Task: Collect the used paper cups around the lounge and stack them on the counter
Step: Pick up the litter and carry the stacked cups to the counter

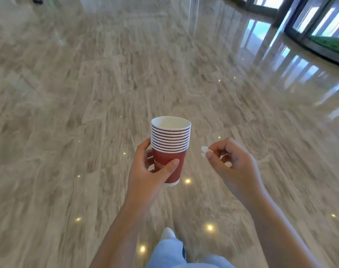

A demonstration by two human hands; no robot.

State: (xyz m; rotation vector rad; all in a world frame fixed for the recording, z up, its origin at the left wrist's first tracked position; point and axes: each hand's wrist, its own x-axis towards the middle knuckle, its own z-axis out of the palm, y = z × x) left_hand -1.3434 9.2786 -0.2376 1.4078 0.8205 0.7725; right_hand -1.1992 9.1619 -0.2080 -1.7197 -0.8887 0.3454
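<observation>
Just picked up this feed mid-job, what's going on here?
A person stands on a polished marble floor, one foot forward. The left hand grips a nested stack of red paper cups upright. The right hand pinches a small white scrap beside it. No counter is in view; the stack is not yet set down.

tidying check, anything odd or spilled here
The stack of red paper cups is neatly nested in the left hand, nothing spilled. Only oddity: the right hand pinches a small white scrap, not a cup.
</observation>
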